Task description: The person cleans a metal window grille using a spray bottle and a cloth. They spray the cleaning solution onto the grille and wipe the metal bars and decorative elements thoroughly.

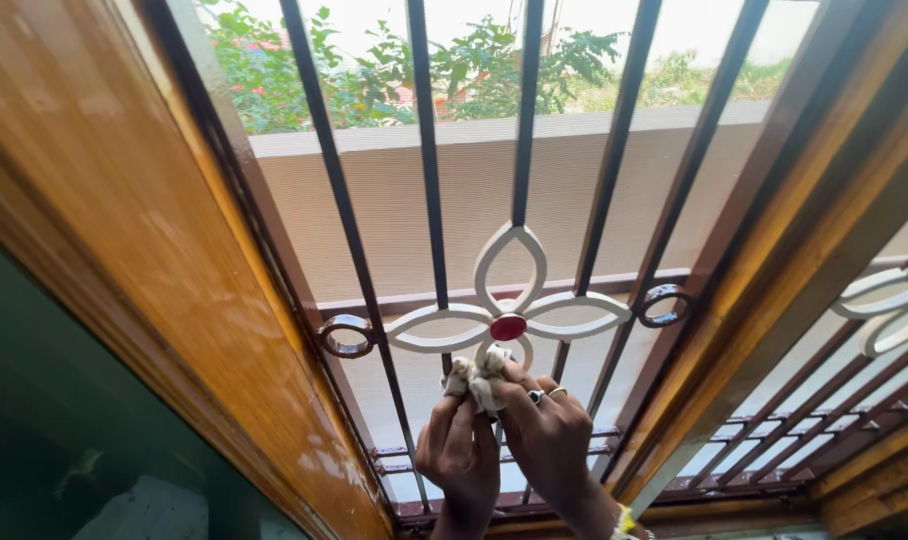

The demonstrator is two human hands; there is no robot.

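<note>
Our left hand (pixel 461 452) and right hand (pixel 546 432) both clench a white cloth (pixel 479 378), which hides the lower petal of the window grille's (pixel 429 150) white flower (pixel 508 300). Forearms cut off below; wooden frame (pixel 124 220), greenery outside

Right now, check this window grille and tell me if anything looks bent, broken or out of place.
Nothing stands out. The dark grille bars run straight, and the white four-petal ornament with its red centre looks whole. Both hands, left hand and right hand, press a crumpled white cloth against its lower petal.
</note>
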